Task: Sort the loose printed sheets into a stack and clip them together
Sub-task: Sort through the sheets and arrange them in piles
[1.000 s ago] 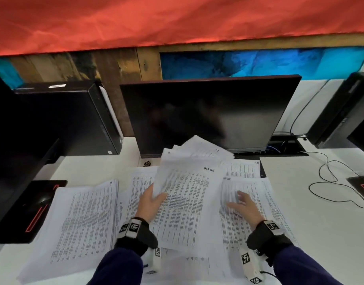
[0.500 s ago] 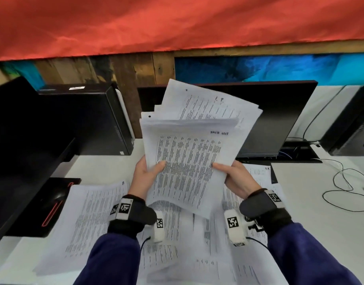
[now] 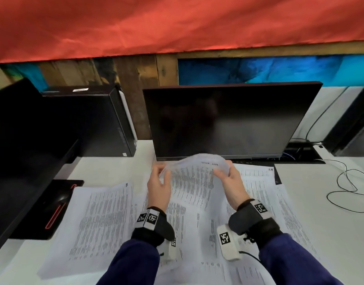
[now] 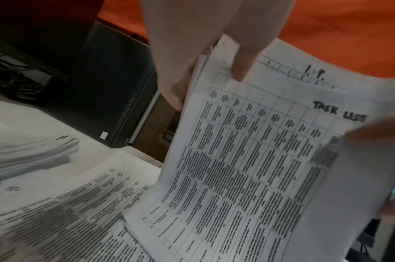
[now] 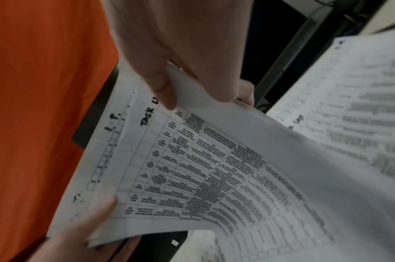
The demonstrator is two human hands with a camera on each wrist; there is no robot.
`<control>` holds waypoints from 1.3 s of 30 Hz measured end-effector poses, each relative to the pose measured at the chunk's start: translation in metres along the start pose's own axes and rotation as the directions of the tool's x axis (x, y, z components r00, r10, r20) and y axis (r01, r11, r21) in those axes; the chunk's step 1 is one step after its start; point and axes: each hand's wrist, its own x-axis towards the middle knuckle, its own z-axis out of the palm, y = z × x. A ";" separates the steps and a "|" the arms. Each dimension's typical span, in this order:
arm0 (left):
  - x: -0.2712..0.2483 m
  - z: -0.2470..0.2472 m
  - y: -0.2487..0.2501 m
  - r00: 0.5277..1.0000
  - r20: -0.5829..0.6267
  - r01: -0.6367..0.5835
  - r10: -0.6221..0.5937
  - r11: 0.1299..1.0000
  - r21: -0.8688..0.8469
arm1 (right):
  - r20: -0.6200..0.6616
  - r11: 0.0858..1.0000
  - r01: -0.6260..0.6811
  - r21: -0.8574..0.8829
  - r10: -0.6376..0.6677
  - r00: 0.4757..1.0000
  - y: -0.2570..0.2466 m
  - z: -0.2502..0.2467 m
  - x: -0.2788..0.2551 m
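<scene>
White desk (printed sheets strewn)

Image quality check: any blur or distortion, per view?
Head: wide-angle bending at the edges, bundle of sheets motion-smeared, monitor dark. Left wrist: "TASK LIST" readable, left hand soft, desk sheets blurred. Right wrist: dim, right hand and background paper blurred.

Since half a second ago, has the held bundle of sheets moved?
Yes. The bundle of sheets has come down: it covered the monitor before, and now its top edge sits at the monitor's lower edge.
</scene>
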 end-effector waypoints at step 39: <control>0.013 0.002 0.063 0.809 0.331 -0.584 0.485 0.726 0.364 | 0.237 0.589 0.312 -0.746 -0.203 0.950 -0.088 -0.003 0.006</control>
